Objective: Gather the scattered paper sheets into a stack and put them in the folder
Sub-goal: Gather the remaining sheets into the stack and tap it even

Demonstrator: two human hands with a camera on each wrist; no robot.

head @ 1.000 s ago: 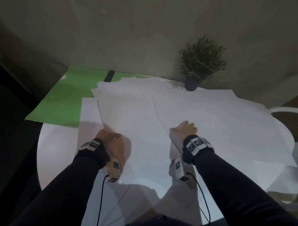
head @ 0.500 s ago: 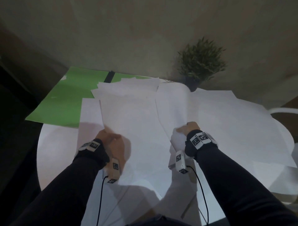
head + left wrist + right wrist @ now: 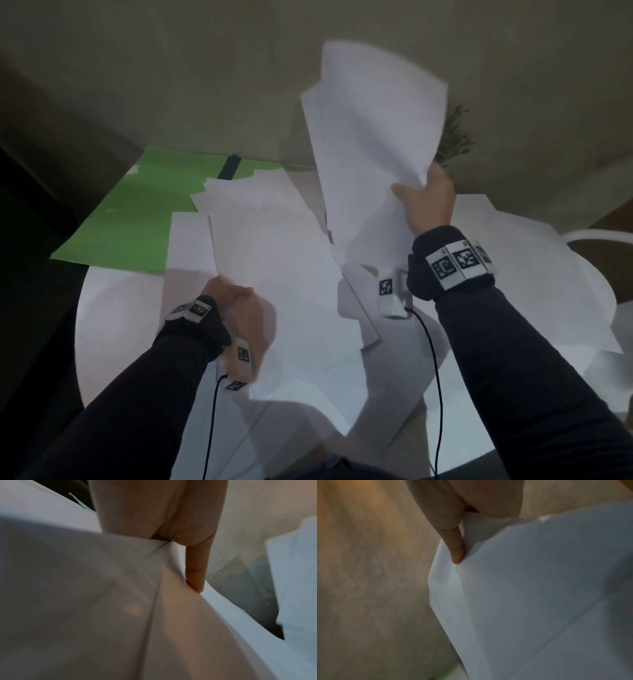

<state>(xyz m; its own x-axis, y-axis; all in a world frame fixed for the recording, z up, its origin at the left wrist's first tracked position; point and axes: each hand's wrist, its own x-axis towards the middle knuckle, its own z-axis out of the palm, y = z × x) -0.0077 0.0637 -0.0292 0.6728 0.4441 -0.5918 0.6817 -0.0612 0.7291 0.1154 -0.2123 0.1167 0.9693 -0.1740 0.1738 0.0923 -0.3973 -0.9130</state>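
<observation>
My right hand (image 3: 426, 202) is raised above the table (image 3: 113, 308), pinching a raised sheet (image 3: 370, 137) near its lower right edge. The right wrist view shows my thumb (image 3: 456, 547) laid on the face of the paper and the other fingers hidden behind it. The sheet stands nearly upright, bowed and creased around the grip, its top reaching up in front of the wall (image 3: 171, 68). It hides most of the potted plant (image 3: 455, 137), of which only a few sprigs show at the sheet's right edge (pot not visible).

My left hand (image 3: 236, 301) is low at the near left of the table, gripping the near corner of a flat sheet (image 3: 274, 267), which rises slightly off the surface at my grip. In the left wrist view my thumb (image 3: 197, 569) presses down on the paper, which puckers into folds under it; the fingers beneath cannot be seen.

More loose sheets (image 3: 513, 274) lie spread and overlapping across the round white table, on both sides of my hands and toward its far edge. The green folder (image 3: 137, 219) lies open and flat at the far left, overhanging the table's edge, its dark spine visible at the back. Several sheets overlap its right-hand part.
</observation>
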